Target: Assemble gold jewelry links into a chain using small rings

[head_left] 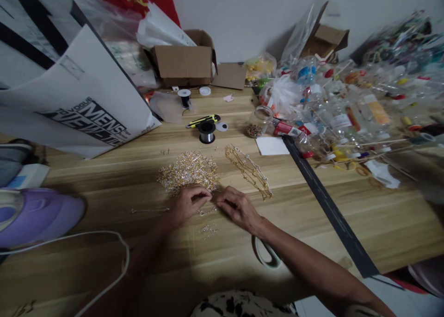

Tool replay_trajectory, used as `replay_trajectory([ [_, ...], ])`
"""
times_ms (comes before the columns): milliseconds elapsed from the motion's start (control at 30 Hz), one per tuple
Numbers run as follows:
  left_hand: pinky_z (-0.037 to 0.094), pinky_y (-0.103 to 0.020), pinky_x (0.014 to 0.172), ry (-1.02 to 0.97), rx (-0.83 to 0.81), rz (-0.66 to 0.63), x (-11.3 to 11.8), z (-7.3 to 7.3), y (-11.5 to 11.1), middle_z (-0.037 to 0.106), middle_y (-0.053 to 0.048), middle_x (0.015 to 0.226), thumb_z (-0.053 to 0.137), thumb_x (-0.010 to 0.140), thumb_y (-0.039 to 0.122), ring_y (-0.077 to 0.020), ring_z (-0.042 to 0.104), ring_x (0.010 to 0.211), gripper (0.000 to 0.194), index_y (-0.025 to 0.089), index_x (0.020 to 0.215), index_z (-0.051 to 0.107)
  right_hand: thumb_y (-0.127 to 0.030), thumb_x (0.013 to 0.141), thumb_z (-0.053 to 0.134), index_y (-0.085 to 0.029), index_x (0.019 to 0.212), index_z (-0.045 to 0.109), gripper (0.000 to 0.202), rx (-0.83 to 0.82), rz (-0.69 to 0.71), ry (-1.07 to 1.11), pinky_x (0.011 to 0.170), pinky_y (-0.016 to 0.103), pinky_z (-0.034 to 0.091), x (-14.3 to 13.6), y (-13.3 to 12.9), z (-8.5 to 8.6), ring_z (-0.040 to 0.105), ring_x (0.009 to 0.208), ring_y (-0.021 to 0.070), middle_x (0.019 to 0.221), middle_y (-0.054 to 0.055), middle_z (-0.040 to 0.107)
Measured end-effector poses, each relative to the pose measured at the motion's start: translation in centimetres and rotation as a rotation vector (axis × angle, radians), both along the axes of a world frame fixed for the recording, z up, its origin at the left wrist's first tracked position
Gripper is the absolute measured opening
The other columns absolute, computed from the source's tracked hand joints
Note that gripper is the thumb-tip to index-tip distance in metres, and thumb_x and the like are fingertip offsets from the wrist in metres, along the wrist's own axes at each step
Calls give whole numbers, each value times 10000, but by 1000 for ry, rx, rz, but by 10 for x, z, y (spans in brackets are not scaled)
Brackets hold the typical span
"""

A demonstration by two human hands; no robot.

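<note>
My left hand (189, 203) is at the near edge of a heap of small gold and silver jewellery pieces (187, 166), its thumb and forefinger pinched together. Facing it, with a narrow gap between, my right hand (239, 209) also has its fingers pinched. Whatever either hand holds is too small to make out. Just below the fingertips lies a short chain with a ring (207, 211), and nearer me a few loose bits of chain (208, 231). Several gold and silver chains (250, 172) are laid out to the right of the heap. A thin chain piece (150, 210) lies to the left.
Beyond the heap are a wire spool (207, 133), a yellow cutter knife (203, 121) and a jar of beads (258, 122). Plastic bottles (342, 118) crowd the right. A paper bag (79, 92) and purple appliance (45, 215) stand left. Scissors handle (272, 260) shows under my right forearm.
</note>
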State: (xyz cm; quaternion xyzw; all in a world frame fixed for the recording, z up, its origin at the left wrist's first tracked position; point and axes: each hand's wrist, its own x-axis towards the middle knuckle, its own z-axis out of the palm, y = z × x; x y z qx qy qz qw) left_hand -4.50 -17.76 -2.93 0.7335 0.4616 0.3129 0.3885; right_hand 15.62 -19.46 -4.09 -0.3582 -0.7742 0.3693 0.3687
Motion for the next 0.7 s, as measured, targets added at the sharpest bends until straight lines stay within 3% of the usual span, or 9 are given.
replay_trajectory([
  [167,465,-238,664,25,39,115,-10,-3,5,695,-29,731,587,780,181,-149,620,691,110,162,720,676,-216,917,524,-185,850,629,128,4,-20,-16,710,274,464,0,0,-3,583,769,161,831,51,609],
  [700,450,-299,772,417,356,-35,-18,-7,5,657,-51,810,560,851,131,-188,559,828,111,161,810,658,-204,917,510,-179,906,629,123,4,-59,-61,717,269,468,-1,0,-6,589,785,166,848,61,622],
])
